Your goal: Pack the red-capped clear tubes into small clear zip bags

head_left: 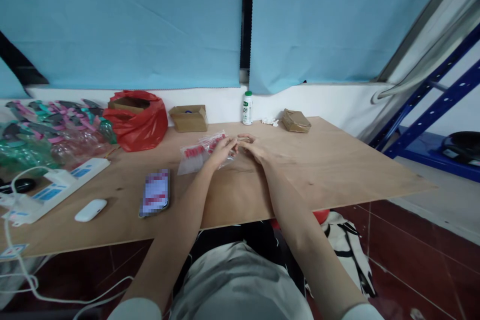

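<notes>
My left hand (222, 152) and my right hand (250, 147) meet over the middle of the wooden tabletop (330, 165), fingertips touching. The left hand's fingers are pinched on a small clear zip bag with red print (202, 152); more such bags lie in a loose pile just left of it. The right hand's fingers are curled in a pinch at the bag's edge; what they grip is too small to see clearly.
A phone (155, 193) and a white mouse (90, 210) lie front left, beside a white power strip (56, 188). A red plastic bag (138, 119), cardboard boxes (189, 118), a white bottle (247, 108) and a brown packet (296, 121) line the back. Blue shelving (435, 110) stands right.
</notes>
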The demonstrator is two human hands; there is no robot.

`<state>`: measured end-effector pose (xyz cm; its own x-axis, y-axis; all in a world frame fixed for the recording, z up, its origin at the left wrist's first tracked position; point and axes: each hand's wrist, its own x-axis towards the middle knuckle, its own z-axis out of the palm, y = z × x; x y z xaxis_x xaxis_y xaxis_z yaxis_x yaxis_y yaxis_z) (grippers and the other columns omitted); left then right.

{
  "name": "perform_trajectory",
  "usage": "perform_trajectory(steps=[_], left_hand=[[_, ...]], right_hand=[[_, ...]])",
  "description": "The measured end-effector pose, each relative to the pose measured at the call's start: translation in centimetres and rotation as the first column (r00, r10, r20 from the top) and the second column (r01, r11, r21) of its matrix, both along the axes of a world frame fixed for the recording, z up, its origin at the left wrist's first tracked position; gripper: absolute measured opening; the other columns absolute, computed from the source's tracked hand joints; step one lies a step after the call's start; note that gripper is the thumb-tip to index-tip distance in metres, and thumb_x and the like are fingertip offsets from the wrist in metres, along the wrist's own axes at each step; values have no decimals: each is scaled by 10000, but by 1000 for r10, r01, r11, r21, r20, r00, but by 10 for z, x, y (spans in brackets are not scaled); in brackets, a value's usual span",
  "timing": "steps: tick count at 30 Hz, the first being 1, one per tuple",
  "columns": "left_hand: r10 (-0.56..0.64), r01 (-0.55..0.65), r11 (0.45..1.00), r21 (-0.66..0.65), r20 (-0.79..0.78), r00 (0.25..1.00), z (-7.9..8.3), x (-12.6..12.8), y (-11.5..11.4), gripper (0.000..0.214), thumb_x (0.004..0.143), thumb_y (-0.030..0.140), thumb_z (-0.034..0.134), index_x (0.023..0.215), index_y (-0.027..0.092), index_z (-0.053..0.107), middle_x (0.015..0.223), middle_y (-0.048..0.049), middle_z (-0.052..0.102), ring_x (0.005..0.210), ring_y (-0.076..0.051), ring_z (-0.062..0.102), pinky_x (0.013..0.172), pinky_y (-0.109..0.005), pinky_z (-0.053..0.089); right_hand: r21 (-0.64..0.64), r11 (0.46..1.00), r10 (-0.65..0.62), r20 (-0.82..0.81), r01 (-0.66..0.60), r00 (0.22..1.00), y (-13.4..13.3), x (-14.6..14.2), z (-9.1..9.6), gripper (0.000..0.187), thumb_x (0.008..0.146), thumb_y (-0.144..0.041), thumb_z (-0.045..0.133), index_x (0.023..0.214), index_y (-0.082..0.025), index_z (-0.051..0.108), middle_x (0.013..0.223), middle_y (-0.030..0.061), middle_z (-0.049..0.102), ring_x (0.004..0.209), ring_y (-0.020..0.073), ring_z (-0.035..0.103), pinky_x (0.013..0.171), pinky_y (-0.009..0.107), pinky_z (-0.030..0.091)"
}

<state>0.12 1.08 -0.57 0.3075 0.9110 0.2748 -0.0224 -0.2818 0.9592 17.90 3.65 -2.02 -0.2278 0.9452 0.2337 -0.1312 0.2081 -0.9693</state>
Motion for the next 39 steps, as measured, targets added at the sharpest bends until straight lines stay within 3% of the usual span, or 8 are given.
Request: perform_trajectory(steps=[9, 13, 16, 20, 22, 29, 33, 39], left_hand=[[174, -123, 974, 191, -275, 945, -13, -8, 11, 344, 881, 524, 704, 831, 215, 561, 687, 11, 629, 619, -149, 601, 610, -272, 472], [336, -206, 901, 381, -315, 888, -11, -14, 13, 236, 911, 438, 663, 844, 220, 602, 765, -12, 678, 725, -180, 636, 741, -309, 491], [540, -346, 790, 506, -306, 784, -7, -18, 9, 127, 943, 345, 612, 886, 233, 628, 867, -41, 700, 851, -215, 652, 852, -349, 498], [855, -612, 496, 616, -225, 467, -4, -27, 3, 132, 898, 253, 646, 1025, 232, 680, 1209, -143, 665, 1202, -340, 575, 1061, -486, 424], [909, -690, 415, 594, -233, 345, -6, -31, 2, 287, 859, 233, 679, 1145, 216, 679, 1326, -182, 617, 1288, -393, 511, 1094, -542, 386], [871, -630, 490, 602, -372, 321, -14, -35, 8, 148, 887, 245, 622, 985, 199, 724, 1143, -191, 669, 1200, -402, 525, 1056, -565, 402], [871, -609, 487, 626, -300, 389, -11, -31, 7, 131, 905, 217, 595, 871, 239, 719, 1125, -149, 650, 1193, -376, 517, 1053, -533, 420], [803, -482, 551, 681, -277, 528, 3, -16, -5, 155, 966, 262, 580, 959, 249, 734, 1165, -138, 619, 1198, -362, 503, 1081, -525, 410]], right_hand=[[129, 988, -104, 157, 84, 982, 7, 3, -9, 589, 630, -473, 883, 1119, -210, 688, 791, -26, 690, 652, 120, 524, 611, 258, 389], [138, 987, -113, 219, 84, 969, 7, -3, -11, 545, 698, -549, 827, 1096, -203, 689, 701, -51, 621, 612, 122, 486, 591, 264, 369], [173, 981, -139, 302, 89, 943, 7, -9, -12, 475, 749, -552, 792, 1054, -200, 698, 685, -46, 610, 627, 134, 504, 614, 276, 394], [231, 966, -198, 359, 118, 912, 7, -16, -15, 427, 796, -530, 759, 1058, -197, 702, 732, -24, 643, 707, 159, 574, 679, 289, 441], [257, 960, -204, 374, 111, 905, 8, -19, -16, 425, 818, -536, 744, 1076, -200, 702, 758, -18, 654, 735, 165, 595, 705, 295, 456], [299, 949, -222, 402, 102, 888, 10, -23, -20, 395, 862, -519, 718, 1109, -212, 700, 787, -9, 674, 758, 173, 622, 738, 303, 475], [330, 936, -256, 389, 126, 885, 11, -25, -21, 379, 893, -534, 691, 1120, -230, 703, 809, -4, 689, 756, 177, 625, 739, 308, 479], [311, 934, -258, 249, 175, 933, 6, -26, -11, 382, 918, -540, 639, 1156, -245, 690, 899, 20, 720, 804, 191, 636, 774, 323, 502]])
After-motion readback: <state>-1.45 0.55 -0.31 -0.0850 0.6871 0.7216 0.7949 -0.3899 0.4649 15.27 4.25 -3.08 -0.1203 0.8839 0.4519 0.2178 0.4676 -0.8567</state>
